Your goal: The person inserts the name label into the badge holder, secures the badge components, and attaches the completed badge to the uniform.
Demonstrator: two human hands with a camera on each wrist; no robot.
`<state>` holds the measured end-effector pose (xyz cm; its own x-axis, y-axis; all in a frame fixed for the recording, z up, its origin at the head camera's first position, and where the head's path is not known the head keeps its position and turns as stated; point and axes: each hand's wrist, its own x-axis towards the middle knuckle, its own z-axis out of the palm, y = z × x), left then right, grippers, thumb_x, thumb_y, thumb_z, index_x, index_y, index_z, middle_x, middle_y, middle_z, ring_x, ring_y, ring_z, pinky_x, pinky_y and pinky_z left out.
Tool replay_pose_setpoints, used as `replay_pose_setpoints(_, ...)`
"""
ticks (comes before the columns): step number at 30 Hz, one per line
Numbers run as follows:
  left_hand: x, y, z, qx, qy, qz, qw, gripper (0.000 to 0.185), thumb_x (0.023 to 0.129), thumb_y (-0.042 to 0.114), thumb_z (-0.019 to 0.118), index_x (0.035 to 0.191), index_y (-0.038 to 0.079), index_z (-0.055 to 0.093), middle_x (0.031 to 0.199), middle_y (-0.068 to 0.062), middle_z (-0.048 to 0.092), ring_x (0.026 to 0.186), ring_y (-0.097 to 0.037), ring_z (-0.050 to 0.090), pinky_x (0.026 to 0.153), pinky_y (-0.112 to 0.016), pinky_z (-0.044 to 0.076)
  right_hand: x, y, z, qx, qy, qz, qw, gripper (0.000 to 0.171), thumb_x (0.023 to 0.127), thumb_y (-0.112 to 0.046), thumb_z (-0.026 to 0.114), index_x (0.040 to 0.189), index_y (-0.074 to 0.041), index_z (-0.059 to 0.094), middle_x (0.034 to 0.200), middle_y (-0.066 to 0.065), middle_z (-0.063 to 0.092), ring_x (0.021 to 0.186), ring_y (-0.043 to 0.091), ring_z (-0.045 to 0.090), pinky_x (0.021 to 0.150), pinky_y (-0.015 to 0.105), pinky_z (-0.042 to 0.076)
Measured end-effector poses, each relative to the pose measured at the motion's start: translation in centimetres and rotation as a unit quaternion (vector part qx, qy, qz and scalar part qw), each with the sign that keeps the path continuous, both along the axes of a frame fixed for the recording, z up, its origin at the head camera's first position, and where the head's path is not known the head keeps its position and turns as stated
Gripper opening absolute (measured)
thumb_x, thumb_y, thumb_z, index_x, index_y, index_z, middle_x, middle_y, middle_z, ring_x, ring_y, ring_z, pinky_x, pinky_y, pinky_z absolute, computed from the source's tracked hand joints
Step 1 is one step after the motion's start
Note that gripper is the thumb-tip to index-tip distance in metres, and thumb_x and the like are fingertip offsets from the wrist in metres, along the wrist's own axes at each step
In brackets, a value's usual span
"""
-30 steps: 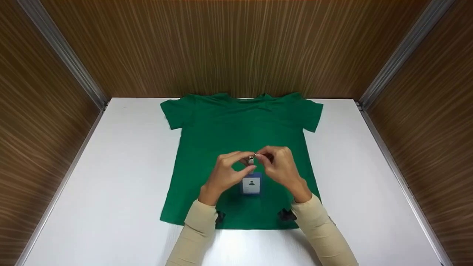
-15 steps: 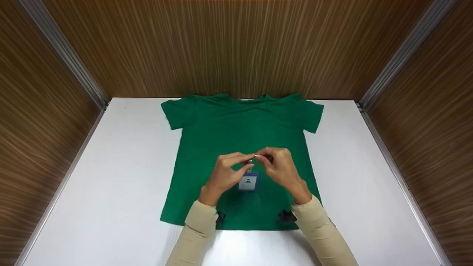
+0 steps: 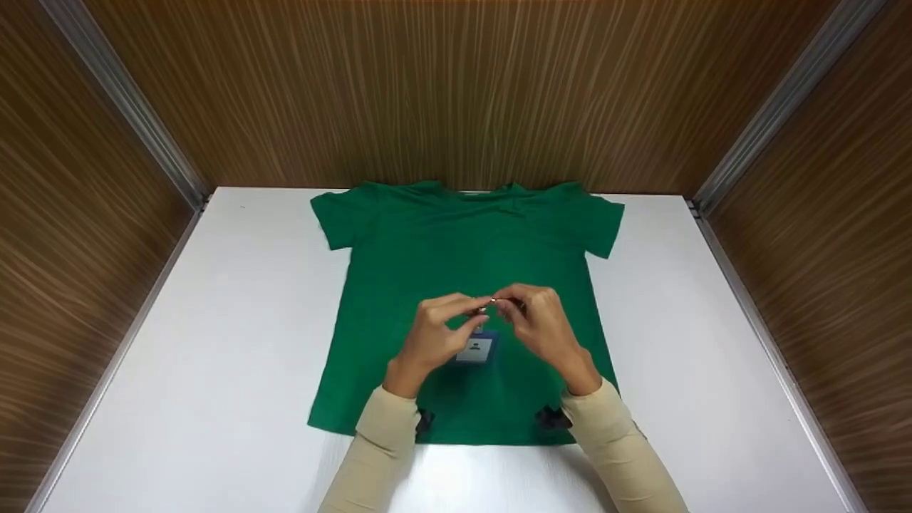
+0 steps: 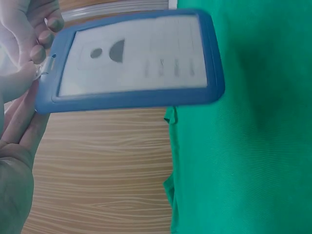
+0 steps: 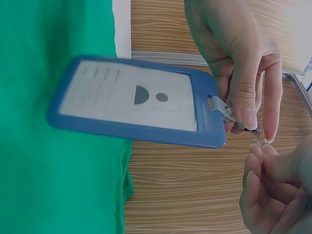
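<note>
Blue badge (image 3: 476, 350) hangs under your fingers: your left hand (image 3: 434, 335) and right hand (image 3: 543, 329) both pinch its small metal clip (image 5: 225, 111) above the green shirt (image 3: 463, 249) on the table (image 3: 214, 342). I judge the clip is not yet fastened; the badge touches no cloth.
</note>
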<state>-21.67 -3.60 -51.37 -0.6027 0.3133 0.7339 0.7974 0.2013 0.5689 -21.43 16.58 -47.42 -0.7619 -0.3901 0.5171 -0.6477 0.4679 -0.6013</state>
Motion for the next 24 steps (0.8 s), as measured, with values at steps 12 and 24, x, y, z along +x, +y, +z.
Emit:
replay_pose_setpoints(12, -0.17, 0.16, -0.06, 0.009, 0.000, 0.006, 0.9999, 0.025, 0.090, -0.001, 0.076, 0.114, 0.002, 0.078, 0.096, -0.013, 0.079, 0.082, -0.021, 0.075, 0.070, -0.037, 0.063, -0.16, 0.04, 0.02, 0.010, 0.015, 0.004, 1.000, 0.016, 0.100, 0.001, 0.061, 0.092, 0.000, 0.075, 0.074, 0.010, 0.070, 0.062, 0.017, 0.064, 0.057, 0.026, 0.055)
replay_pose_setpoints(24, 0.14, -0.10, 0.22, -0.002, -0.001, 0.014, 0.9999, 0.026, 0.087, -0.004, 0.078, 0.112, 0.002, 0.079, 0.095, -0.016, 0.078, 0.083, -0.020, 0.075, 0.072, -0.032, 0.062, -0.08, -0.19, -0.20, 0.006, 0.019, 0.008, 1.000, 0.016, 0.100, 0.000, 0.062, 0.091, -0.001, 0.075, 0.072, 0.009, 0.069, 0.061, 0.015, 0.064, 0.058, 0.025, 0.055)
